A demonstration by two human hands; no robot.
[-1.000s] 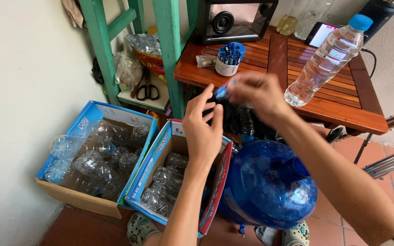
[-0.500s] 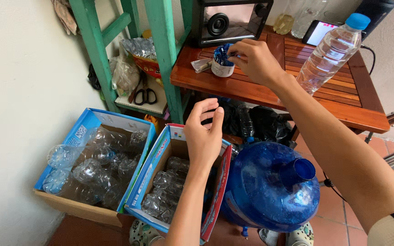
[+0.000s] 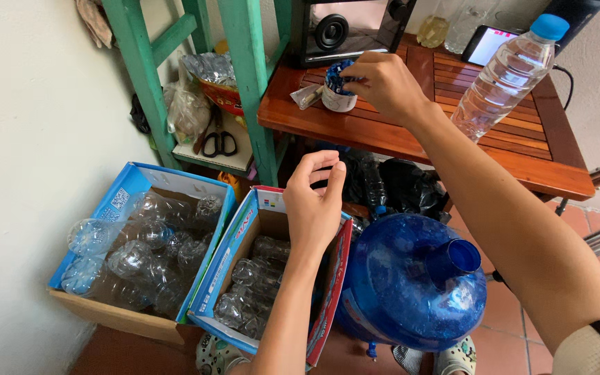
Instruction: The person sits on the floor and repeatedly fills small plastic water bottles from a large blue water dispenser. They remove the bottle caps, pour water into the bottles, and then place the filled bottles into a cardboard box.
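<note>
My right hand (image 3: 383, 83) reaches over the wooden table (image 3: 522, 160), its fingers pinched on a blue bottle cap at the top of a small white cup (image 3: 338, 103) heaped with blue caps (image 3: 335, 73). My left hand (image 3: 314, 205) hovers lower, fingers apart and curled, holding nothing. It hangs above a cardboard box (image 3: 234, 239) of crushed clear plastic bottles (image 3: 251, 285). A big blue water jug (image 3: 411, 285) stands to the right of that box, below my right forearm.
A second box (image 3: 133, 184) of crushed bottles (image 3: 140, 257) sits by the left wall. Green wooden frame legs (image 3: 251, 90) rise behind, with scissors (image 3: 218, 142) and bags on a shelf. A speaker (image 3: 345, 28), phone (image 3: 487, 45) and full water bottle (image 3: 505, 76) stand on the table.
My hands were together in front of me a second ago. The right hand has moved up to the cup of caps; the left has stayed low over the box and opened.
</note>
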